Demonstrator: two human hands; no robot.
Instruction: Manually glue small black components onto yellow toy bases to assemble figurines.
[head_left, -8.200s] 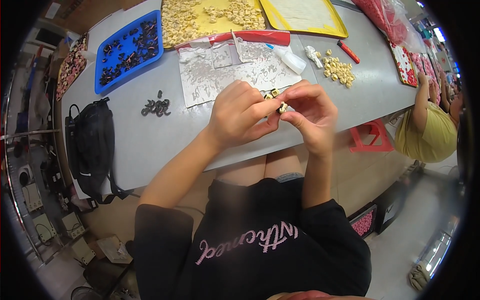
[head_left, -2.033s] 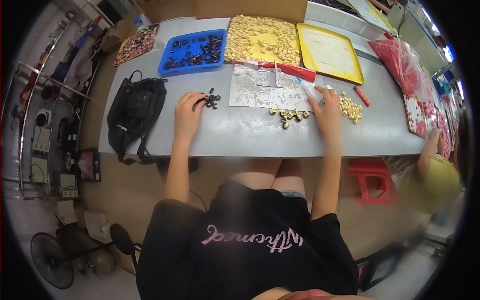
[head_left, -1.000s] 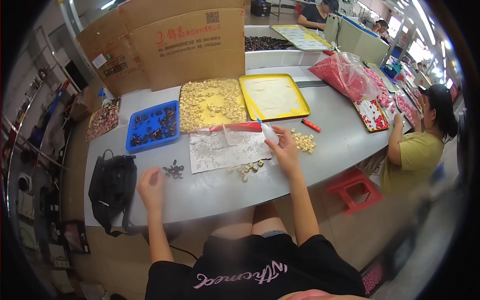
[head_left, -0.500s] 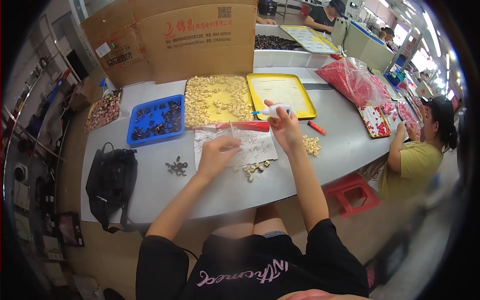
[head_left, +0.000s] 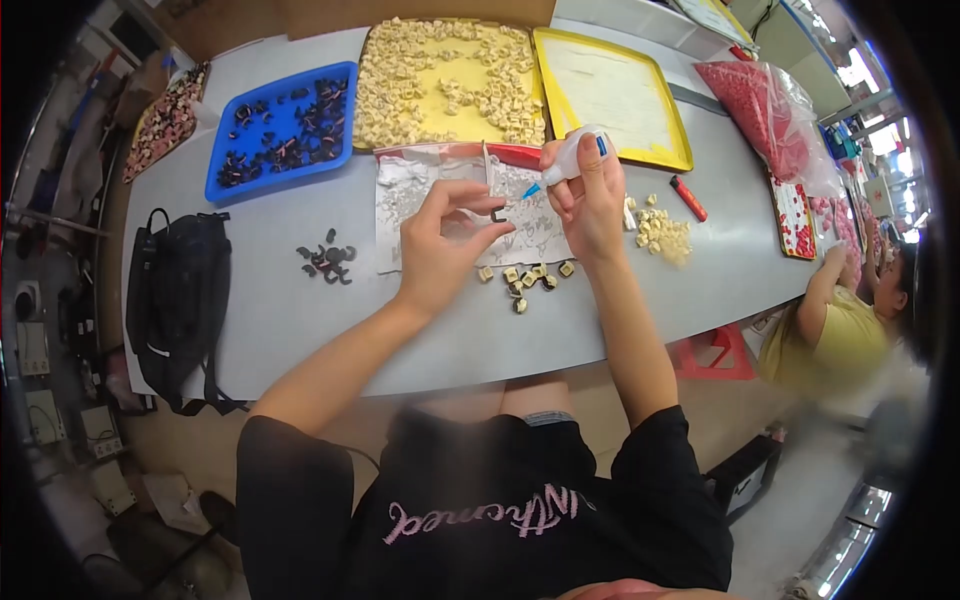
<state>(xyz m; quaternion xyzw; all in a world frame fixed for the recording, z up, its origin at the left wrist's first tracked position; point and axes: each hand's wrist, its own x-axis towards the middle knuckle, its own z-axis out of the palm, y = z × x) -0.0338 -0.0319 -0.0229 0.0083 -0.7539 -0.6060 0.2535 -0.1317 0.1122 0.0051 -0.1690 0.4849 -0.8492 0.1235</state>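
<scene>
My left hand (head_left: pixel 440 245) pinches a small black curved piece (head_left: pixel 498 214) between thumb and fingertips, above a stained white paper sheet (head_left: pixel 400 232). In my right hand (head_left: pixel 592 205) is a white squeeze bottle (head_left: pixel 572 160) with a blue nozzle. It is tilted so that the nozzle points down and left, close to the black piece; whether they touch I cannot tell. Along the paper's near edge lie several small cream-and-black pieces (head_left: pixel 517 281). Left of the paper is a loose pile of black curved pieces (head_left: pixel 328 262). Small cream pieces (head_left: pixel 660 233) are heaped beside my right wrist.
A blue tray (head_left: pixel 215 180) holds black pieces. Behind the paper, one yellow tray (head_left: pixel 450 105) carries many cream pieces; another yellow tray (head_left: pixel 685 150) has a whitish bottom. A red marker-like tube (head_left: pixel 688 198), a black bag (head_left: pixel 180 295) and a bag of pink pieces (head_left: pixel 755 115) lie around. A co-worker (head_left: pixel 835 320) sits right.
The view has tilted downward. The right hand has brought the bottle's nozzle down close to the left hand, where a black piece now shows between the fingertips.
</scene>
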